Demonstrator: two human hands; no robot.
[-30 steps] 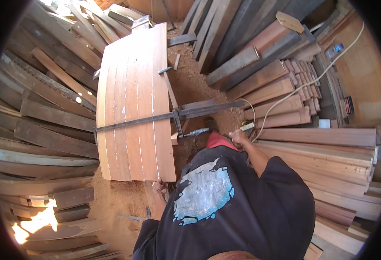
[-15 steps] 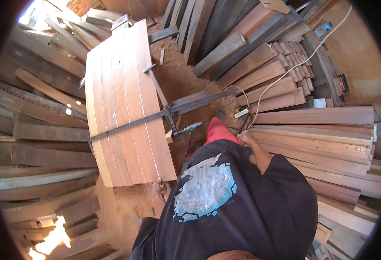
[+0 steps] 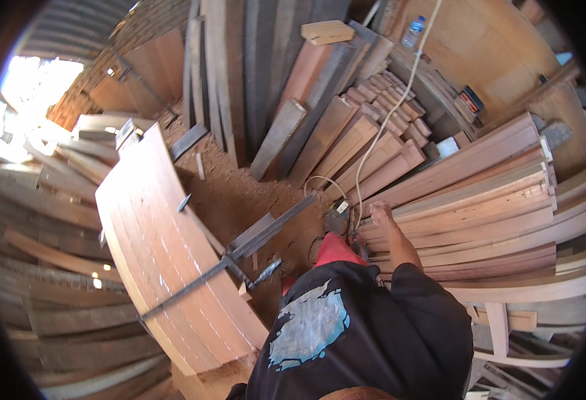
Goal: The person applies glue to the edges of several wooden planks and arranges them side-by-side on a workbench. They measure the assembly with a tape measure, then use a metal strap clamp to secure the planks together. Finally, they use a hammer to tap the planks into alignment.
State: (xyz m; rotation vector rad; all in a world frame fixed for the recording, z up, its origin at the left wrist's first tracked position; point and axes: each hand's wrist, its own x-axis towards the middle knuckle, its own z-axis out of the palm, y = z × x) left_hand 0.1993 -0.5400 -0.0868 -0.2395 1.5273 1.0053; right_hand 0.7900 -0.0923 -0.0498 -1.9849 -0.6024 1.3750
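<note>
A wide panel of edge-to-edge boards (image 3: 173, 267), with pale glue-like lines along its seams, lies at my left. A dark metal bar clamp (image 3: 193, 283) spans it; the clamp's screw end (image 3: 266, 272) sticks out on the near side. On the panel's right edge rests a hammer (image 3: 184, 203). Down by the panel's lower corner, my left hand (image 3: 249, 361) is mostly hidden by my shirt, and its fingers are unclear. My right hand (image 3: 382, 215) hovers beside the stacked boards, close to a pale cable (image 3: 360, 177), fingers loosely bent with nothing visible in them.
Long boards (image 3: 466, 213) are stacked at the right. Upright planks (image 3: 226, 80) lean at the back, beside a pile of short boards (image 3: 380, 133). A socket block (image 3: 342, 207) sits on the sawdust-strewn floor (image 3: 220, 193). More timber (image 3: 60, 260) fills the left.
My view has swung to the right, so the panel sits lower and further left. My right hand has lifted away from my body toward the stacked boards; my left is now more hidden.
</note>
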